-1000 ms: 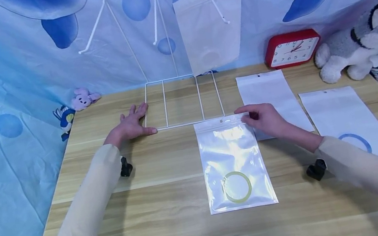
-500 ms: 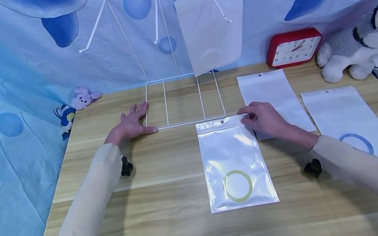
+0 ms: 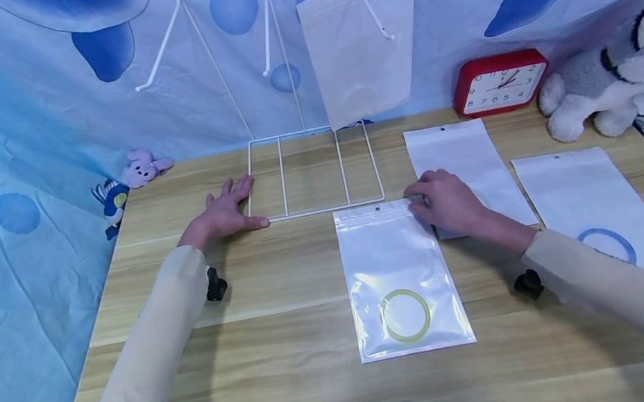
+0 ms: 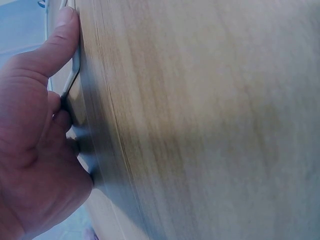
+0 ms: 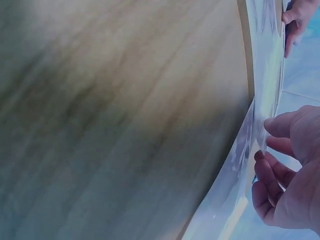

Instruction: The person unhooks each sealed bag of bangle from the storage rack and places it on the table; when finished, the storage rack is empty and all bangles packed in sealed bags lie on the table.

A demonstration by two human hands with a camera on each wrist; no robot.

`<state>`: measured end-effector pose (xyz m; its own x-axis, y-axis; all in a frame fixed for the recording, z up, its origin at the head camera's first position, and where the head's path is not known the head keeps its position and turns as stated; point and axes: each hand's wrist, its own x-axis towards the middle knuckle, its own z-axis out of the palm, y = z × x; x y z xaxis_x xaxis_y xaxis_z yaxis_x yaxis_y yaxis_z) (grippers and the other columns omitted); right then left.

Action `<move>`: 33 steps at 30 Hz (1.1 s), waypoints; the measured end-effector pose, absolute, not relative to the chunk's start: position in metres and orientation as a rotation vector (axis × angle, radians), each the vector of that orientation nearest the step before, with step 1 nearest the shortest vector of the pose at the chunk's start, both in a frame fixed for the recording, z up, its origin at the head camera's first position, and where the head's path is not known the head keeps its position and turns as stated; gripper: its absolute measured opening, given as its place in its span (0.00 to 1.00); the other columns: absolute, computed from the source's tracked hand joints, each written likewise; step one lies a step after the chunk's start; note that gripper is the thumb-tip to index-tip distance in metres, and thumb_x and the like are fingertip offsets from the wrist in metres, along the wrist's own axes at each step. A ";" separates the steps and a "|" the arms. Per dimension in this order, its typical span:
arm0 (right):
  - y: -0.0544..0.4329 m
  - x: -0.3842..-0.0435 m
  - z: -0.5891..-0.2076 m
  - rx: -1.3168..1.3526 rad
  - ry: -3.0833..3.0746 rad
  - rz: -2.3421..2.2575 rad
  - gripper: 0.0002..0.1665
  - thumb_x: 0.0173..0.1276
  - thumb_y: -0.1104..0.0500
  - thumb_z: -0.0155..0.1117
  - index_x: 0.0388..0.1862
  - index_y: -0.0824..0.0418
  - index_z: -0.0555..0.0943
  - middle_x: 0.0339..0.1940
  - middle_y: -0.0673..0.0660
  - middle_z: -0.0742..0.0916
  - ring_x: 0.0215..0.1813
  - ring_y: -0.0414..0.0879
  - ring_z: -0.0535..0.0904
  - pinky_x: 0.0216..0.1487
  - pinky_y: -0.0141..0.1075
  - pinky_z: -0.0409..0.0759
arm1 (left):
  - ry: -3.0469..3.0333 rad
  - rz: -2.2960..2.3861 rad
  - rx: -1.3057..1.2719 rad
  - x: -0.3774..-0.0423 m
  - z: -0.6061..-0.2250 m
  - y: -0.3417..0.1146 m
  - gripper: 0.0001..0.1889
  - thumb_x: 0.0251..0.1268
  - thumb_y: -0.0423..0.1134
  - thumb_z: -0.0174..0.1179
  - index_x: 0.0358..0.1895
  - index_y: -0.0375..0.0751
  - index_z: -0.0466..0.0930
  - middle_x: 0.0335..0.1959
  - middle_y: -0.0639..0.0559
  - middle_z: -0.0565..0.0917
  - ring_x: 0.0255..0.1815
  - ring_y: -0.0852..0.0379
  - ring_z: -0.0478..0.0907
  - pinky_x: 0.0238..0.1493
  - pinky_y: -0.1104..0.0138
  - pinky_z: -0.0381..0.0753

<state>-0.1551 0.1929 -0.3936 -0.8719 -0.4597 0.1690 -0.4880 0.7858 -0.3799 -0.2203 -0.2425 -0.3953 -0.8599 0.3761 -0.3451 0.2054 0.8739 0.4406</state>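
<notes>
My left hand [image 3: 220, 211] rests with spread fingers on the left side of a white wire rack [image 3: 317, 211], thumb along its front rail. In the left wrist view the thumb [image 4: 59, 42] lies on the rail. Just in front of the rack lies a glossy clear-front zip bag [image 3: 369, 257] with a yellow-green ring [image 3: 409, 337] inside. My right hand [image 3: 447, 202] pinches the bag's top right corner between thumb and fingers. The right wrist view shows the fingertips at the edge of the bag [image 5: 227, 197].
A similar bag [image 3: 361, 47] hangs on the rack's right hook. Two white bags [image 3: 468, 164] lie to the right, the nearer bag [image 3: 594, 200] showing a blue ring [image 3: 606, 246]. A red clock [image 3: 499, 84] and plush dog [image 3: 611, 71] stand behind; a small purple plush [image 3: 142, 167] sits back left.
The zip bag's top edge has come slightly toward me, away from the rack's front rail, and its glare has shifted. My right hand's fingers have drawn in a little. The left hand stays put.
</notes>
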 end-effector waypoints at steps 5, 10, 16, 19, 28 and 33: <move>0.197 -0.164 -0.378 0.738 -2.871 0.809 0.15 0.65 0.66 0.69 0.50 0.71 0.85 0.44 0.68 0.84 0.45 0.61 0.79 0.45 0.53 0.80 | 2.613 0.553 0.426 -0.220 -0.395 -0.242 0.55 0.65 0.55 0.66 0.81 0.38 0.36 0.82 0.41 0.36 0.79 0.38 0.25 0.70 0.35 0.25; 0.210 -0.192 -0.336 0.731 -2.666 0.977 0.16 0.66 0.71 0.65 0.51 0.75 0.82 0.45 0.70 0.85 0.44 0.60 0.83 0.40 0.37 0.84 | 2.604 0.562 0.416 -0.220 -0.394 -0.244 0.55 0.65 0.55 0.66 0.81 0.39 0.35 0.82 0.42 0.35 0.79 0.38 0.24 0.70 0.36 0.24; 0.221 -0.224 -0.262 0.487 -2.644 0.973 0.22 0.72 0.63 0.62 0.64 0.67 0.77 0.58 0.64 0.83 0.53 0.56 0.82 0.48 0.25 0.77 | 2.599 0.569 0.422 -0.220 -0.394 -0.243 0.56 0.65 0.57 0.65 0.81 0.40 0.35 0.82 0.42 0.35 0.79 0.39 0.24 0.70 0.36 0.24; 0.222 -0.240 -0.232 0.353 -2.688 1.006 0.26 0.77 0.56 0.58 0.71 0.59 0.72 0.67 0.57 0.78 0.63 0.50 0.77 0.60 0.32 0.76 | 2.600 0.568 0.422 -0.219 -0.393 -0.242 0.56 0.65 0.57 0.65 0.81 0.39 0.35 0.82 0.42 0.35 0.79 0.39 0.24 0.71 0.36 0.24; 0.213 -0.276 -0.189 0.301 -2.674 1.068 0.31 0.77 0.54 0.57 0.76 0.48 0.65 0.73 0.50 0.72 0.71 0.42 0.69 0.69 0.32 0.66 | 2.599 0.590 0.422 -0.218 -0.395 -0.240 0.56 0.65 0.56 0.66 0.81 0.40 0.34 0.82 0.44 0.35 0.79 0.40 0.24 0.71 0.36 0.24; 0.209 -0.287 -0.182 0.283 -2.708 1.136 0.33 0.76 0.54 0.59 0.77 0.45 0.65 0.73 0.51 0.72 0.72 0.43 0.68 0.69 0.33 0.65 | 2.596 0.606 0.415 -0.217 -0.396 -0.237 0.56 0.64 0.55 0.67 0.81 0.40 0.35 0.82 0.45 0.35 0.79 0.40 0.24 0.71 0.37 0.23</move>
<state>-0.2872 0.2092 -0.1821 -0.9635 -0.1010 0.2478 -0.2475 0.6882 -0.6820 -0.2175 -0.2368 -0.3958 -0.8582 0.3780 -0.3473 0.1850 0.8589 0.4776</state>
